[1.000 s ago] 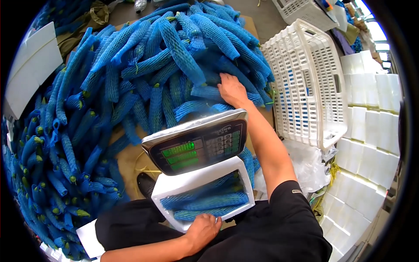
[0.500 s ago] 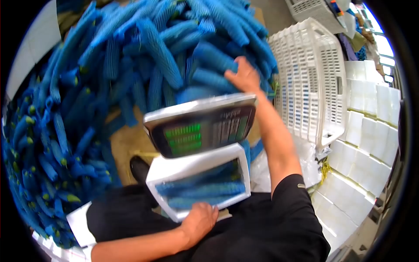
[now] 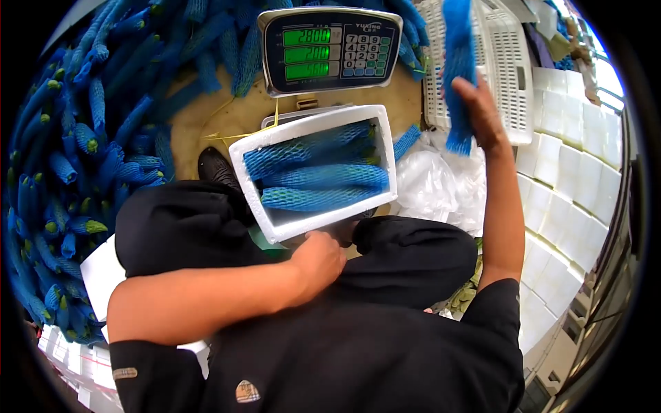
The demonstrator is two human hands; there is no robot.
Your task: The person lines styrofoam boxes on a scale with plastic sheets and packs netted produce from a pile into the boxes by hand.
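My right hand (image 3: 480,113) is raised at the right, closed around a long vegetable in a blue foam net (image 3: 459,65). A white foam box (image 3: 242,172) sits in front of me, with several netted vegetables (image 3: 323,177) lying side by side in it. At the box's near edge is my left hand (image 3: 319,260), its fingers curled. Whether they grip anything is hidden. Behind the box stands a scale display (image 3: 330,51) with lit green digits and a keypad.
A large heap of netted vegetables (image 3: 69,199) spreads at the left and back. White plastic crates (image 3: 509,76) stand at the right rear. Clear plastic bags (image 3: 441,179) lie right of the box, before stacked white foam boxes (image 3: 571,179). My legs flank the box.
My right hand has come away from the heap to the right, now holding a netted vegetable upright. The view has tilted down, and the scale display faces me more squarely.
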